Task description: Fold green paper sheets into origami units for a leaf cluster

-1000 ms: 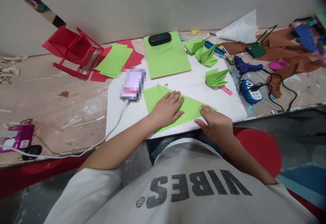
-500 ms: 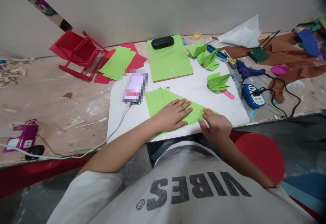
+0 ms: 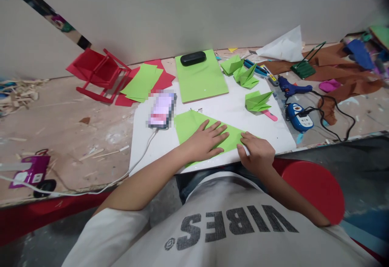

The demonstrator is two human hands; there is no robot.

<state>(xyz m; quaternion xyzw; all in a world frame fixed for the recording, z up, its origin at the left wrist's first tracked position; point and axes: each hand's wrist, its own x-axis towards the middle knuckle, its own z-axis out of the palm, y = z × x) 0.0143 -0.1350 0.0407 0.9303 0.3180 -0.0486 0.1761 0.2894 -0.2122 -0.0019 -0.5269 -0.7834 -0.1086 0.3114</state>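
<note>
A sheet of green paper [image 3: 186, 126], folded to a slanting upper edge, lies on the white board [image 3: 158, 153] in front of me. My left hand [image 3: 208, 140] rests flat on the middle of it with the fingers spread. Around the paper's right corner, my right hand [image 3: 257, 150] is closed, its fingertips on top and the thumb at the near edge. The corner under this hand is hidden. Folded green paper pieces [image 3: 257, 101] stand to the right on the board, with another such piece [image 3: 245, 76] further back.
A phone [image 3: 162, 111] on a white cable lies left of the paper. Behind are a green pad [image 3: 202, 82] with a black case [image 3: 193, 58] and a red toy chair [image 3: 99, 74]. At right are a glue gun [image 3: 294, 87], a blue power socket [image 3: 300, 117] and a cutter [image 3: 270, 75].
The camera view has tilted slightly, so the scene sits a little lower. Both hands stay at nearly the same places on the green paper.
</note>
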